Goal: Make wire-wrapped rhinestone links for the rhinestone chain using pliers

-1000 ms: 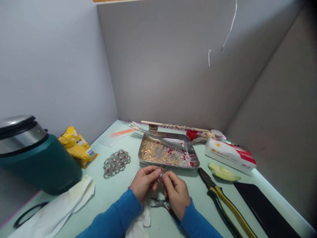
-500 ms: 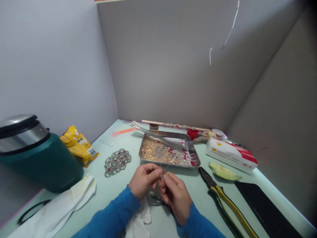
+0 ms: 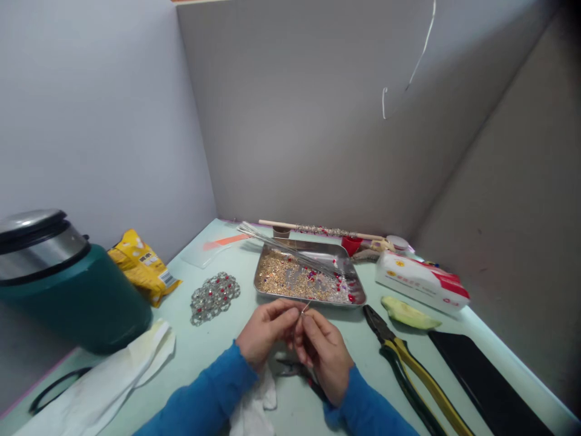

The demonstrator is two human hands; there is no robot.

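Hands close together over the table (image 3: pixel 213 351), just in front of the metal tray (image 3: pixel 358 298). Left hand (image 3: pixel 265 332) curled, thumb and fingertips pinched on a thin wire (image 3: pixel 305 307). Right hand (image 3: pixel 325 354) pressed against it, its grip closed on the same wire from the other side; short end of wire stuck out up and to the right, toward the tray's near rim. Too small to tell whether a bead sat on the wire. Both sleeves blue.

Small pliers (image 3: pixel 295 368) lay on the table beneath the hands, partly hidden by the right hand, beside a crumpled white cloth (image 3: pixel 254 409). Tray filled with gold, red and clear beads (image 3: pixel 295 280), with a bundle of straight wires (image 3: pixel 281 245) laid slantwise across its far rim. Beaded mat (image 3: pixel 214 297) of clear and red stones lay flat to the left of the tray, apart from it. Large yellow-handled pliers (image 3: pixel 408 363) lay to the right of the hands, jaws pointed toward the tray. Pale green piece (image 3: pixel 406 313) sat just past them, near a white and red packet (image 3: pixel 420 281). Green bin (image 3: pixel 68 284) with a steel lid stood at far left, a yellow snack bag (image 3: pixel 143 266) behind it and white paper (image 3: pixel 104 381) in front. Wooden stick (image 3: pixel 327 231) lay along the back wall.
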